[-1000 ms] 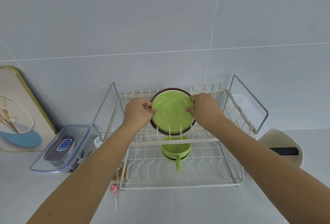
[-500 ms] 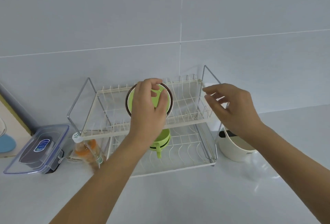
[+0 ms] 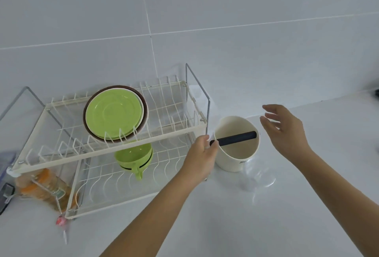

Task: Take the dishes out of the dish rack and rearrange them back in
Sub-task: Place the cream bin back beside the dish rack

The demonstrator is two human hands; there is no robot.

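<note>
From the head view, a white surface (image 3: 225,226) meets a pale tiled wall (image 3: 225,21). The dish rack (image 3: 114,152) holds a green plate (image 3: 113,113) upright on its top tier. The left hand (image 3: 202,158) grips the white container (image 3: 238,150) at its rim; the right hand (image 3: 285,129) hovers, fingers spread wide

White tub (image 3: 231,160) with black bar (image 3: 235,138) (across its mouth), orange bottle (image 3: 41,187), lollipop (image 3: 61,221)

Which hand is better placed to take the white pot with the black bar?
The left, probably. The left hand already touches the near rim of the white pot, beside the black bar. The right hand hovers open beyond it, touching nothing.
</note>
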